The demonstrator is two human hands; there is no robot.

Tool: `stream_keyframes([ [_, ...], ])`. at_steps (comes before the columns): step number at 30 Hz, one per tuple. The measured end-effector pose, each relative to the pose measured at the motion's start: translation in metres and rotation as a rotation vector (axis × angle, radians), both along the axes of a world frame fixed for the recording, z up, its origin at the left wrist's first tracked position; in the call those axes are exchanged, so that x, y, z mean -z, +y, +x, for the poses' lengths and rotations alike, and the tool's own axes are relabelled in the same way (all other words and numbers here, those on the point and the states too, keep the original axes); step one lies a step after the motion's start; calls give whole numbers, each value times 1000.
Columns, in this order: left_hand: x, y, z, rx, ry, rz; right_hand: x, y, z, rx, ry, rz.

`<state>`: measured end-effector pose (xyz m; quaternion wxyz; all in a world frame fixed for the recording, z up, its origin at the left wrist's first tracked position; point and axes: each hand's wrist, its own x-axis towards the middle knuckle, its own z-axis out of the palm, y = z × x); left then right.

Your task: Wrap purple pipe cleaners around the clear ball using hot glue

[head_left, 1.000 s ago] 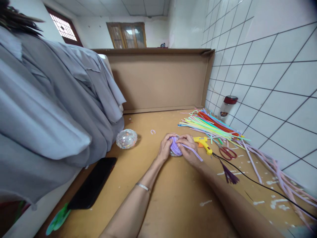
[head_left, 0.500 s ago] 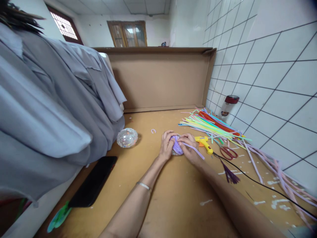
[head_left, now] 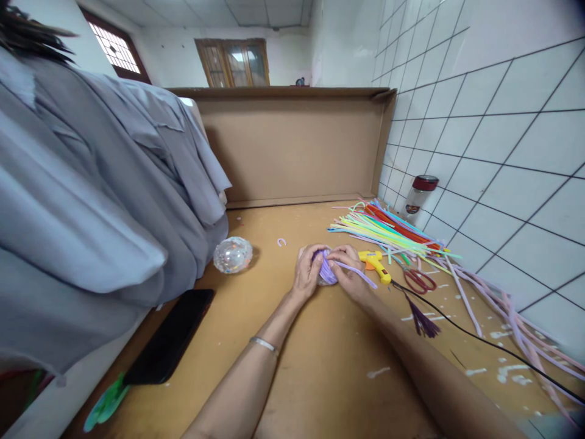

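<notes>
Near the middle of the brown table (head_left: 320, 341), a small round piece wrapped in purple strands (head_left: 327, 272) sits between both hands; something clear shows at its lower edge. My left hand (head_left: 307, 268) curls round its left side, thumb on the strands. From the right, my right hand (head_left: 350, 271) pinches a purple pipe cleaner (head_left: 361, 275), whose free end sticks out to the lower right. A yellow glue gun (head_left: 375, 263) lies just right of my right hand. To the left stands a clear faceted bowl (head_left: 233, 255).
Colourful pipe cleaners (head_left: 393, 228), red-handled scissors (head_left: 419, 281), a purple tassel (head_left: 424, 320) and a black cord lie right. A lidded jar (head_left: 418, 195) stands by the tiled wall. A black phone (head_left: 171, 335) lies left, beside grey cloth (head_left: 114, 183). Cardboard (head_left: 297, 146) stands behind.
Both hands keep nearly the same hold on the purple-wrapped piece. The whole view has shifted slightly, and the free end of the pipe cleaner sits marginally higher.
</notes>
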<state>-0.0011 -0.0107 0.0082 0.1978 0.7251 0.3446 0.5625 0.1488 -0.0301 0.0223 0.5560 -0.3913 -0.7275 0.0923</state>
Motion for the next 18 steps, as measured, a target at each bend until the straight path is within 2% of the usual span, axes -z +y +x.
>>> stream_keyframes([
  [4,1,-1,-1,53,67,34,1,1,2,-1,14,-36],
  [10,5,-3,5,-36,94,72,1,2,4,-20,23,-60],
  [18,4,-2,3,-13,143,142,1,1,2,-10,19,-74],
])
